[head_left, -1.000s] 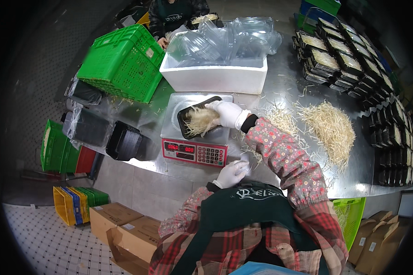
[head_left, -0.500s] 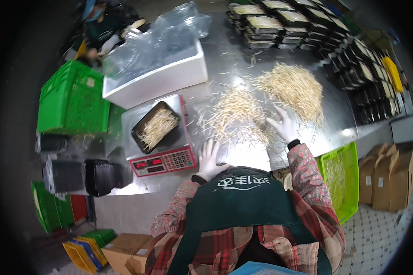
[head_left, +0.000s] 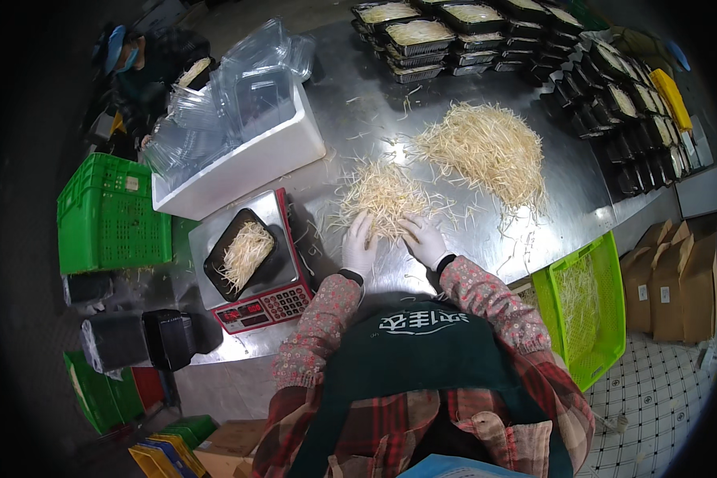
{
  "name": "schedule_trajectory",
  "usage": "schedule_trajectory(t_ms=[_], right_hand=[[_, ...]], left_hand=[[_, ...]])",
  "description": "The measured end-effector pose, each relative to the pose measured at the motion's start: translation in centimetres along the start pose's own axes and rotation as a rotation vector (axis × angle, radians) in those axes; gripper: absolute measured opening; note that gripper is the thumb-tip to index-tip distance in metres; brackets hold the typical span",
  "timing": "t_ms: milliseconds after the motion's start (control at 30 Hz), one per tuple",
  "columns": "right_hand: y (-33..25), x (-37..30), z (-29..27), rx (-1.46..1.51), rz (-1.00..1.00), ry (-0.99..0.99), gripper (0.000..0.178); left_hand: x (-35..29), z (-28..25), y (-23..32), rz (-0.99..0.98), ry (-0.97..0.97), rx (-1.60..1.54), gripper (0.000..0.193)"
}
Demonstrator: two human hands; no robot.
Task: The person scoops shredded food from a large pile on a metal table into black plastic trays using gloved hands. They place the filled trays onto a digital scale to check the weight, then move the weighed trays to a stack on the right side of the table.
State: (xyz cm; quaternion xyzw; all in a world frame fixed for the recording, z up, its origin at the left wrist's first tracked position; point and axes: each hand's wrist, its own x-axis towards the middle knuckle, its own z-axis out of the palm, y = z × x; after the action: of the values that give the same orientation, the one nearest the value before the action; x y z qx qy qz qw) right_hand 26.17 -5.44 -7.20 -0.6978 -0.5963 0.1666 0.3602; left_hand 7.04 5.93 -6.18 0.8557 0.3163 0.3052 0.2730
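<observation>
**Both hands gather the near heap of sprouts**

Since half a second ago, both gloved hands have closed in on the small sprout pile [head_left: 384, 197]. Left hand [head_left: 358, 248] and right hand [head_left: 424, 239] rest at its near edge on the tabletop [head_left: 358, 119], fingers spread flat, gripping nothing. Light, limp and brittle, probably damp, the strands call for scooping loosely from underneath, not pinching.
</observation>
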Motion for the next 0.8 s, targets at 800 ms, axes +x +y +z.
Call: schedule_trajectory(t_ms=[800], right_hand=[[1.2, 2.7, -6.6, -0.282, -0.443, -0.349, 0.091]], left_hand=[[-2.4, -4.7, 3.6, -0.222, -0.329, 0.305, 0.101]])
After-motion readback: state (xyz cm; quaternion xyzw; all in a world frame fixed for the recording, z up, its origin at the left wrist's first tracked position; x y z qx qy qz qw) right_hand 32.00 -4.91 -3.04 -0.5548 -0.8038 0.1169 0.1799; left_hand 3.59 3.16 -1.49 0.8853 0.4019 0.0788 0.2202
